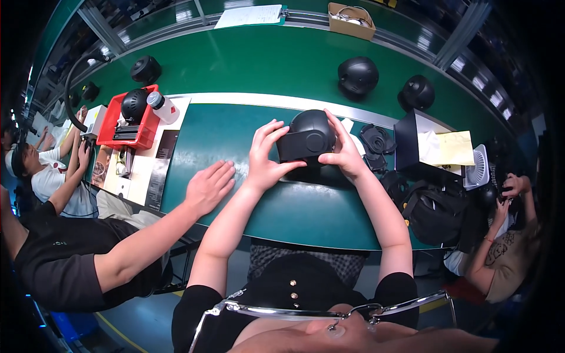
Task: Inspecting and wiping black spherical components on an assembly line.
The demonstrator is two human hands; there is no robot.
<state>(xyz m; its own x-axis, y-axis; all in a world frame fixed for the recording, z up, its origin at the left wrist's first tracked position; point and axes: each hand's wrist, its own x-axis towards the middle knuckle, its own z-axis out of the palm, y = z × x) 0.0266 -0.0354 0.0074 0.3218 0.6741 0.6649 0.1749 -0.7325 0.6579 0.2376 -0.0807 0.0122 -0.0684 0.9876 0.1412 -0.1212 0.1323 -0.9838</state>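
My left hand [266, 157] gripped the black dome-shaped device [308, 139] from its left side, fingers curled up over the flat front panel, thumb under the lower edge. My right hand [343, 152] closed on it from the right, fingers reaching over the rounded top. Both had firm hold; the device sat raised just above the green desk [247, 59], near its front middle. It looked matte black, a rounded shell at the back, a squarish front plate with a round boss facing me.

Just left of my left hand, a co-worker's hand [209, 187] lay flat on the desk, palm down, fingers spread, close to my wrist but not touching. Right of the device lay black ring-shaped parts [376, 141], then an open black box [407, 141] with yellow paper [454, 148] in it, and a black bag [432, 209] at the desk edge.

Further left sat a red tray [112, 120] holding another black dome [134, 104], a white bottle [162, 107] just beside it. On the far belt sat more black domes [357, 76], well apart from each other. A cardboard box [351, 20] and a clipboard with paper [249, 16] stood at the back rail. Nothing blocked my view of the held device except my own fingers.
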